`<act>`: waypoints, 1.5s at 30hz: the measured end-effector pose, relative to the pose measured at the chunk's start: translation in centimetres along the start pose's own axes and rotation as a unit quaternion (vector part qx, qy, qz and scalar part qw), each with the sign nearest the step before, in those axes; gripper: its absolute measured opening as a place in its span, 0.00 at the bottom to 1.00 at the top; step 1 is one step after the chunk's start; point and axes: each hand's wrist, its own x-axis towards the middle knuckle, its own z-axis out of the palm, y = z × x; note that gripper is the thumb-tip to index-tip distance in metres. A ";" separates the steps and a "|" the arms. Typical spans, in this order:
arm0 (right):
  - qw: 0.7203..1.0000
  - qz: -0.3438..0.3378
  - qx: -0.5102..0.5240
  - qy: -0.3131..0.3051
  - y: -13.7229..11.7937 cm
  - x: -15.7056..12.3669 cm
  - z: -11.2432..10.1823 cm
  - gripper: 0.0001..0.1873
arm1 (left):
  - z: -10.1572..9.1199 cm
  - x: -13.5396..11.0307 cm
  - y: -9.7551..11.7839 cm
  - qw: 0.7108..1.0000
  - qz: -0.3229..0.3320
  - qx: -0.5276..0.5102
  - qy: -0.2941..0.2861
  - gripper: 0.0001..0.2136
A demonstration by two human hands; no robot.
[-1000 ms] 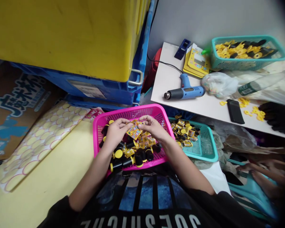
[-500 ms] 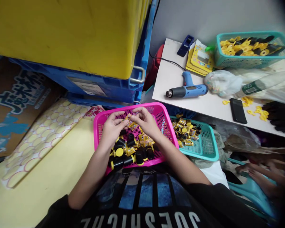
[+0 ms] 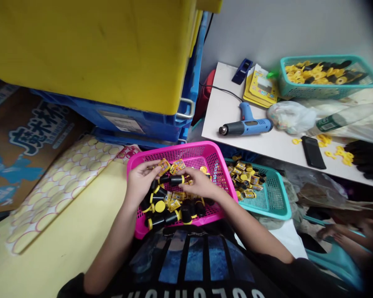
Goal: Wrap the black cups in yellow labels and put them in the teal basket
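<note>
Over the pink basket (image 3: 229,188), my left hand (image 3: 140,179) pinches a small yellow printed sleeve (image 3: 164,166) between thumb and fingers. My right hand (image 3: 199,183) is closed on the yellow-rimmed end of a small black tube (image 3: 175,180), which lies sideways and points toward my left hand. Below both hands, the basket holds several black tubes with yellow ends, such as this black tube (image 3: 155,222). A yellow round cap (image 3: 160,206) and more yellow printed sleeves (image 3: 173,205) lie among them.
A teal basket (image 3: 275,194) of yellow-wrapped tubes adjoins on the right. The white table holds a blue heat gun (image 3: 247,126), a black phone (image 3: 313,152) and another teal basket (image 3: 317,92). Stacked blue crates (image 3: 155,126) stand ahead left. Another person's hand (image 3: 332,234) shows far right.
Both hands were together at a yellow printed sleeve. Now my right hand has moved down and taken a black tube, while my left keeps a sleeve. The view has shifted slightly.
</note>
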 end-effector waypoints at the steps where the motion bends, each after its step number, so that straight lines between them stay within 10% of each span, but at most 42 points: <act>1: 0.996 0.013 0.080 0.028 -0.1 0.1 -0.6 0.18 | -0.1 -0.2 0.1 1.000 0.001 0.010 -0.005 0.15; 5: 0.953 0.028 0.290 0.079 -0.7 0.6 -2.4 0.22 | -0.2 -0.6 0.5 0.999 -0.016 0.021 -0.028 0.14; 13: 0.919 0.029 0.380 0.100 -2.2 0.8 -2.8 0.21 | -0.2 -0.7 0.7 0.999 -0.015 0.018 -0.039 0.20; 27: 0.970 0.041 0.240 0.028 -2.7 0.1 -3.7 0.19 | 0.4 -0.9 1.1 0.997 -0.028 0.011 -0.066 0.22; 34: 0.971 -0.044 0.219 0.089 -2.2 0.4 -1.4 0.21 | 0.7 -1.3 2.0 0.993 -0.008 0.016 -0.119 0.20; 45: 0.873 0.047 0.485 -0.021 -2.5 0.4 1.5 0.31 | 2.3 -2.8 2.2 0.987 0.008 -0.045 -0.151 0.15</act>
